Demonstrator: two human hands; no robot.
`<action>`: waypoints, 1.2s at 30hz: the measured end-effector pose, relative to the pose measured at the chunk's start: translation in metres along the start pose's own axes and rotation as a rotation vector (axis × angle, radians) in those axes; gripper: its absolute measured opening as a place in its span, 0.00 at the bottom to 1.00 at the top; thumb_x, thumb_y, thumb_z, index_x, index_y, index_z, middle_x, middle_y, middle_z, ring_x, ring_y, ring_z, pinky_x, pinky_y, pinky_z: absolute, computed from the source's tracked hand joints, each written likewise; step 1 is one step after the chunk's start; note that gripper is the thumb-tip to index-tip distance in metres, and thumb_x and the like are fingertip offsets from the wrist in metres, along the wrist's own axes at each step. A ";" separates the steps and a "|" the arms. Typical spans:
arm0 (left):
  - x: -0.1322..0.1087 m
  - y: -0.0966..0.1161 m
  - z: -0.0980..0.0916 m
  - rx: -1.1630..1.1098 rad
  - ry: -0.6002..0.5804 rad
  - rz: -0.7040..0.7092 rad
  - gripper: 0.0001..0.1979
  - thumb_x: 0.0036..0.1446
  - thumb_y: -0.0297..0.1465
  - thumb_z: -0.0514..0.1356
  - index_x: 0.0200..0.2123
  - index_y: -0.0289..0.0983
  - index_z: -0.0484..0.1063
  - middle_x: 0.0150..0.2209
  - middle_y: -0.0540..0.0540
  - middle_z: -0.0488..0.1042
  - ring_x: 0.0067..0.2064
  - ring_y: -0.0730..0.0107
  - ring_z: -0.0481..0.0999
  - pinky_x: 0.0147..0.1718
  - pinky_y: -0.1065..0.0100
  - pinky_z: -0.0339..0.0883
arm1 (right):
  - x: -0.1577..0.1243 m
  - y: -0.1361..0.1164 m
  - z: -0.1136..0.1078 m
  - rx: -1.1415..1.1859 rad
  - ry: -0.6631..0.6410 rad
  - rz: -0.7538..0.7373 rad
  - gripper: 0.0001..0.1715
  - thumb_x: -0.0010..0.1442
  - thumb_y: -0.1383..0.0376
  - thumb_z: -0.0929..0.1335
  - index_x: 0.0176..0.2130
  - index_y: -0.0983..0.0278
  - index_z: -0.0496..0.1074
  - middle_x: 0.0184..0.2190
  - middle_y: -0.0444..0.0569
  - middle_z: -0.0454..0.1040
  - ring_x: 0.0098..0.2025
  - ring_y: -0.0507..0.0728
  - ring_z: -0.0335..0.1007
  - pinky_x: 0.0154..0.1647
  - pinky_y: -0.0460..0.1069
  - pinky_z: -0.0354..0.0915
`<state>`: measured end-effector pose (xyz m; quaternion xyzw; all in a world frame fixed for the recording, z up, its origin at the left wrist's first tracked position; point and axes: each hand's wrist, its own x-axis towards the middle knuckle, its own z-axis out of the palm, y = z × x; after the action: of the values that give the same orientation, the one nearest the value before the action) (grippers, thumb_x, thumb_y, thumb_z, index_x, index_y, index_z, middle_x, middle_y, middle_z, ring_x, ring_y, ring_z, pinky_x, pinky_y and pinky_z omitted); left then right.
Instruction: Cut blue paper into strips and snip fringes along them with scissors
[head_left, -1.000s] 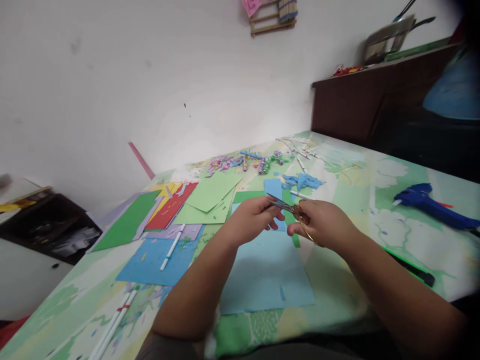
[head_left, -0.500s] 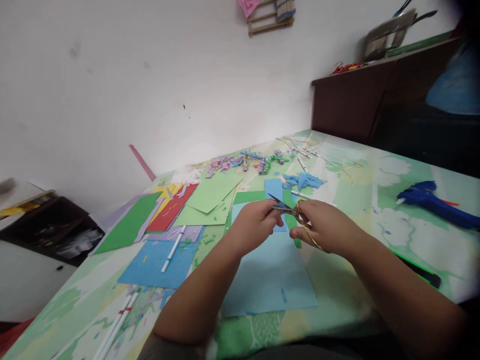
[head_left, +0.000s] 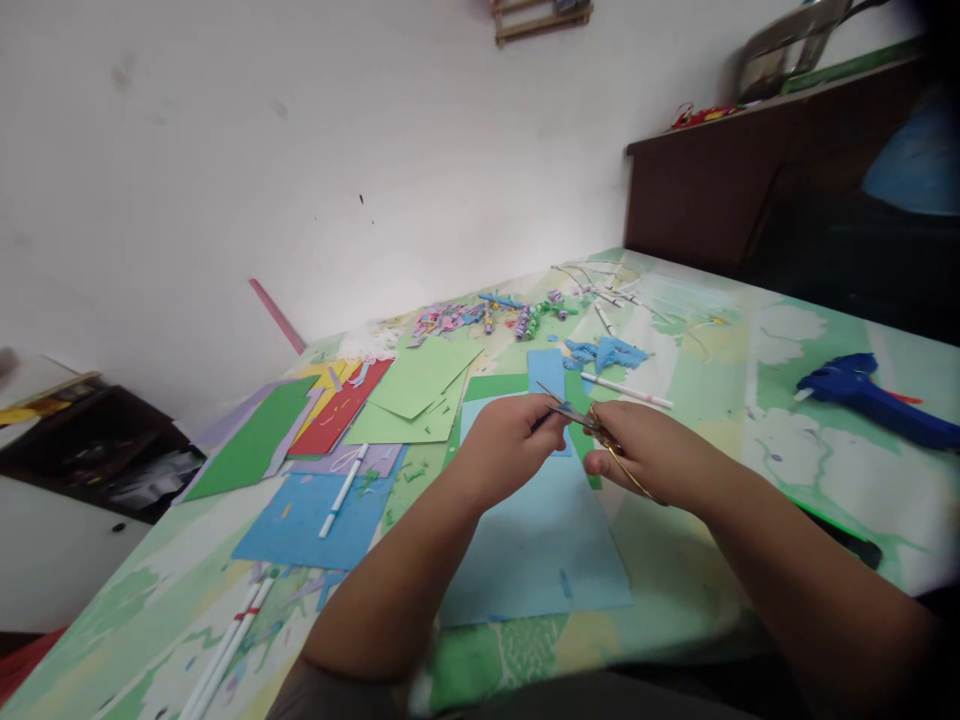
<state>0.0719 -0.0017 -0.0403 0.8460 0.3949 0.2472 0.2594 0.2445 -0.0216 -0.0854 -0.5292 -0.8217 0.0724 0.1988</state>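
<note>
Over a light blue paper sheet [head_left: 536, 560] on the table, my right hand [head_left: 645, 455] grips a small pair of gold-handled scissors [head_left: 581, 418], blades pointing left. My left hand [head_left: 510, 445] is closed in a pinch right at the blade tips, holding a small piece I cannot make out. A narrow blue paper strip [head_left: 547, 372] lies just beyond the hands.
Green [head_left: 416, 385], red [head_left: 341, 410] and dark blue [head_left: 307, 520] paper sheets lie to the left, with white pens [head_left: 341, 492]. Rolled paper bits [head_left: 487, 320] sit near the wall. A blue glue gun [head_left: 874, 395] lies at the right. A dark cabinet [head_left: 697, 200] stands behind.
Both hands stayed together over the blue sheet and shifted slightly; the view tipped downward a little. The scissor blades look more closed than a second ago.
</note>
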 end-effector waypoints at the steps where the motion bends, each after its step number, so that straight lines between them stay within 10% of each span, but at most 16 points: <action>1: 0.000 0.000 -0.001 -0.007 -0.003 -0.003 0.11 0.51 0.29 0.49 0.20 0.36 0.67 0.22 0.52 0.70 0.21 0.80 0.65 0.22 0.77 0.59 | 0.000 0.000 0.000 -0.003 -0.002 0.011 0.21 0.52 0.48 0.60 0.24 0.63 0.56 0.21 0.44 0.60 0.22 0.51 0.53 0.22 0.46 0.46; 21: -0.001 -0.003 -0.018 -0.136 -0.219 -0.130 0.11 0.50 0.31 0.49 0.32 0.36 0.70 0.28 0.50 0.73 0.27 0.76 0.72 0.28 0.74 0.64 | 0.005 -0.004 0.008 -0.041 -0.016 0.095 0.23 0.52 0.47 0.61 0.25 0.64 0.60 0.21 0.46 0.65 0.23 0.52 0.58 0.21 0.45 0.47; 36: -0.004 0.002 -0.007 -0.049 -0.113 -0.096 0.11 0.50 0.31 0.47 0.27 0.36 0.68 0.21 0.52 0.69 0.21 0.79 0.66 0.21 0.76 0.60 | -0.001 -0.005 0.007 0.040 -0.038 0.029 0.18 0.54 0.51 0.60 0.29 0.63 0.61 0.25 0.48 0.67 0.26 0.53 0.60 0.27 0.46 0.53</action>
<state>0.0667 -0.0041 -0.0351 0.8322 0.4133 0.1959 0.3134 0.2381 -0.0239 -0.0899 -0.5356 -0.8159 0.1016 0.1927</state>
